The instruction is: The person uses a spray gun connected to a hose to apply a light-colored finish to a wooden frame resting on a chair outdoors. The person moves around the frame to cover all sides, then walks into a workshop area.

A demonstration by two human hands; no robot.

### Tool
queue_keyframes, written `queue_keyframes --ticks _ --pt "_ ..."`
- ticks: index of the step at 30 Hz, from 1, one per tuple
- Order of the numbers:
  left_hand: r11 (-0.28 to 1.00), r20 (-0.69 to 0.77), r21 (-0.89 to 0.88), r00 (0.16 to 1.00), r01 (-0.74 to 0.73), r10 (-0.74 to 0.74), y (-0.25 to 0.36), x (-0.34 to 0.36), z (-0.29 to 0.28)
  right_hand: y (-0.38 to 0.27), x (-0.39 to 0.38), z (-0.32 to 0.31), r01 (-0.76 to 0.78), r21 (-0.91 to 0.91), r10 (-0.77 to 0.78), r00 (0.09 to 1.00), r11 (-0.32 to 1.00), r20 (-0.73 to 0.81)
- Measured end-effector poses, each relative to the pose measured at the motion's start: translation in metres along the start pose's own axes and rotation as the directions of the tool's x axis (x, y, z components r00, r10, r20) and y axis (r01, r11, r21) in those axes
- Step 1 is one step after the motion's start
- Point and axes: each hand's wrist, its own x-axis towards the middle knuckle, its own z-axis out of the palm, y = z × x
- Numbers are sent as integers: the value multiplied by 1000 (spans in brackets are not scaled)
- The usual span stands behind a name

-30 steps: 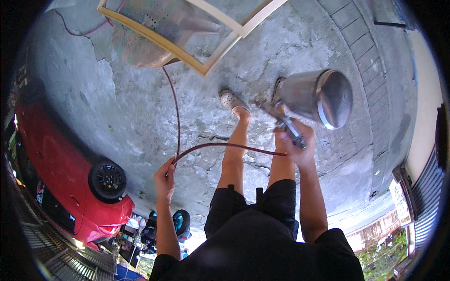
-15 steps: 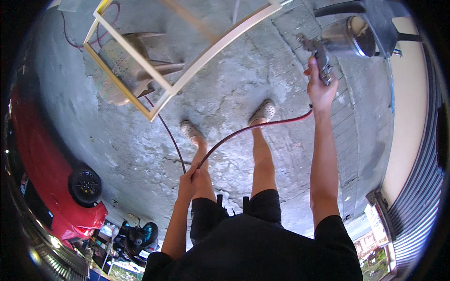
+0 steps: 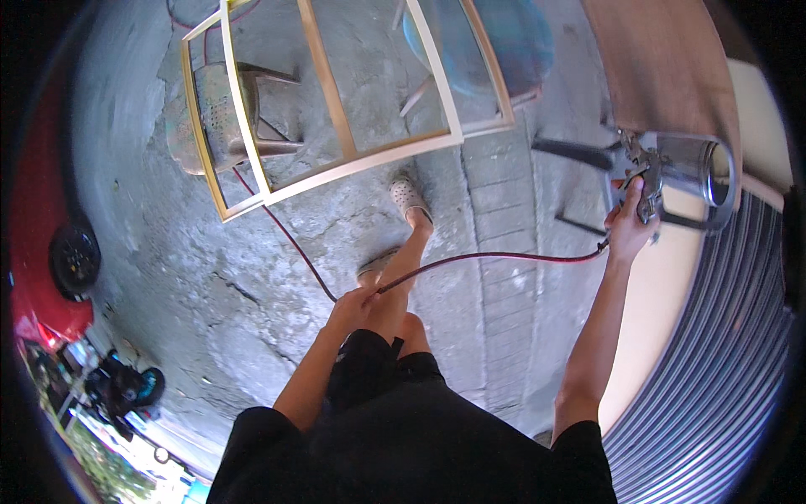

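My right hand (image 3: 631,227) is wrapped round the handle of a metal spray gun (image 3: 645,164), held out to the right with its silver cup (image 3: 684,168) beyond the fingers. A dark red hose (image 3: 495,254) runs from the gun's handle across to my left hand (image 3: 357,307), whose fingers are closed on it. From there the hose continues up to the left. Ahead of me a wooden frame (image 3: 361,164) with several bars, pale on some and brown on others, rests over a worn metal stool (image 3: 222,118) at its left end. Under its right end is a blue round-topped seat (image 3: 491,42).
A dark chair or stand (image 3: 579,155) is partly behind the gun. A brown board (image 3: 663,59) stands at the far right, near a ribbed metal shutter (image 3: 705,353). To the left are a red car (image 3: 46,286) and a motorbike (image 3: 122,386). The concrete floor (image 3: 218,269) is cracked.
My view and body have turned to the right, and my feet have stepped. More of the frame, the blue seat and the brown board now show. Both hands keep their grips.
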Motion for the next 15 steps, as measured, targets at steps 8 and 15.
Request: queue_keyframes --ticks 8,15 --pt "981 -145 -165 986 -104 80 86 58 18 5 101 4 71 -17 -62 948 997 313" --pt "979 -282 -204 957 9 -68 101 27 31 -29 132 52 85 -1 -79 924 996 375"
